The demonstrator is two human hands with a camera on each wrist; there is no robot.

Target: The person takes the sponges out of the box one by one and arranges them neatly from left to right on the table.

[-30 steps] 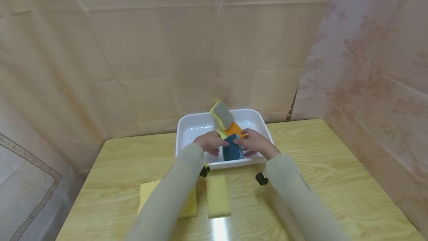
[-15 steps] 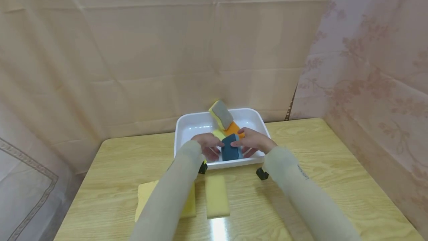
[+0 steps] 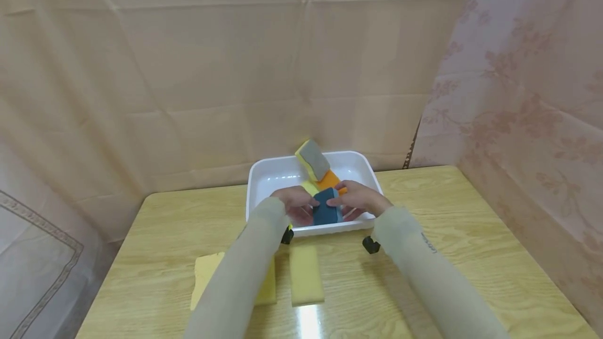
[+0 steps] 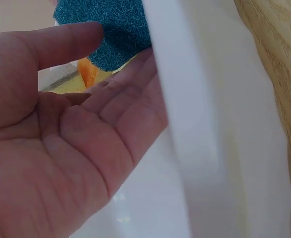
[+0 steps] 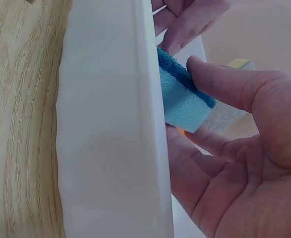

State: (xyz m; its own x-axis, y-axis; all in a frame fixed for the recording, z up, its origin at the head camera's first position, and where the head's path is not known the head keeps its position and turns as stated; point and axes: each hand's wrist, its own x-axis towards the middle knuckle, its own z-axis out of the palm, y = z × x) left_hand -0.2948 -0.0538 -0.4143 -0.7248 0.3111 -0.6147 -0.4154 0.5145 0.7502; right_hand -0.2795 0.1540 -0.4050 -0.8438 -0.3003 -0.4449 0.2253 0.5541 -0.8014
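Note:
A blue scrub sponge [image 3: 326,207], with a dark scouring face and a paler foam side, is tilted inside the white tray [image 3: 266,167]. My right hand [image 3: 359,199] pinches its right side, thumb on the scouring face and fingers below, as the right wrist view shows of the sponge [image 5: 182,101]. On the other side my left hand [image 3: 296,204] holds it too. In the left wrist view the left thumb touches the scouring face [image 4: 120,42], with the fingers reaching beneath. Behind it lie an orange sponge [image 3: 330,179] and a yellow one [image 3: 310,188], partly covered.
A yellow sponge with a grey face [image 3: 313,160] leans over the tray's back rim. On the wooden table [image 3: 471,245], a yellow sponge [image 3: 306,276] lies before the tray. More yellow sponge [image 3: 205,271] shows beside the left sleeve. A curtain [image 3: 235,67] hangs behind the table.
The hands have shifted slightly left with the blue sponge, mostly in the first half second. The left fingers have come closer beneath it. Other sponges stay in place.

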